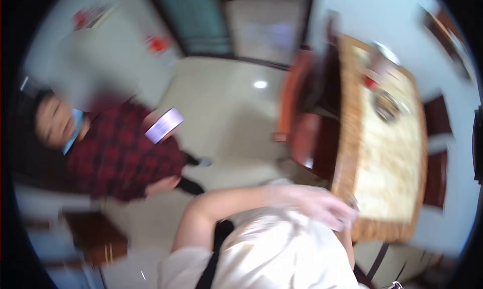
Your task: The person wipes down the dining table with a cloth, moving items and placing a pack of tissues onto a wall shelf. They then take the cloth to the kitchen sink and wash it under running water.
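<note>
My left hand (314, 203), in a clear plastic glove, reaches across the front of my white top (282, 248). Its fingers meet my right hand (344, 221) beside the near corner of the table (347, 173). Motion blur smears the fingers of both hands, and the left covers much of the right. A small greyish thing shows at the fingertips, too blurred to name. Whether either hand holds it, I cannot tell.
On the table, a dish (386, 106) and a white container (386, 53) stand toward the far end. Reddish-brown chairs (307, 138) line its sides. To the left, a person in a checked top (121, 148) holds a lit phone (164, 125) on the shiny floor (236, 113).
</note>
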The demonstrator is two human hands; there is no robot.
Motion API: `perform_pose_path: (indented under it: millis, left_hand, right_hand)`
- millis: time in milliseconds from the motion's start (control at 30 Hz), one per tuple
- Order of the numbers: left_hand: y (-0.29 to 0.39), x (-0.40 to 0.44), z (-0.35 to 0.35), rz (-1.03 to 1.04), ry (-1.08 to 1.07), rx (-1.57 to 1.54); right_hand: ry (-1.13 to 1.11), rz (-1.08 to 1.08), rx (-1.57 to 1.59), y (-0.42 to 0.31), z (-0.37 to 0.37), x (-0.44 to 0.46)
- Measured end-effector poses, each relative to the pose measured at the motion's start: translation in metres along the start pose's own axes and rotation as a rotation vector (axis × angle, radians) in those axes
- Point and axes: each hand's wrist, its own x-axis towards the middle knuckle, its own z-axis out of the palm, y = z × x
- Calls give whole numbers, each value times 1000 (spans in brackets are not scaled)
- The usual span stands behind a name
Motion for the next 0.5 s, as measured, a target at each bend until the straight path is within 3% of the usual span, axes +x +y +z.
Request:
perform_pose_path:
  millis: [100,133,167,200,233,300,367,400,433,467,500]
  left_hand:
    - [-30,-23,7,-129,201,-444]
    - [-42,-29,2,-138,271,-404]
    - [-36,-27,1,-118,323,-402]
    - [-32,-22,1,-90,244,-387]
    - [-29,-14,0,-55,219,-373]
    - [-11,5,3,-57,-8,-427]
    - [11,10,-4,-10,-103,-454]
    - [20,9,-2,10,-120,-454]
    - [21,7,-4,13,-125,-434]
    - [27,6,-4,-80,-81,-601]
    - [30,8,-5,-172,9,-514]
  right_hand:
    - [-2,67,-212,0,-1,-8]
    - [-23,115,-239,-6,1,-1]
    - [215,60,-251,0,11,-4]
    - [62,168,-268,-12,-4,0]
    - [136,180,-155,-1,2,-1]
    - [53,219,-148,1,-7,-8]
    - [1,35,-139,-23,-35,-14]
    - [-132,-37,-56,-39,-57,-21]
    - [-77,-192,-197,-42,-59,-20]
    - [-7,-367,-371,-11,-37,5]
    - [-164,-394,-370,-29,-37,34]
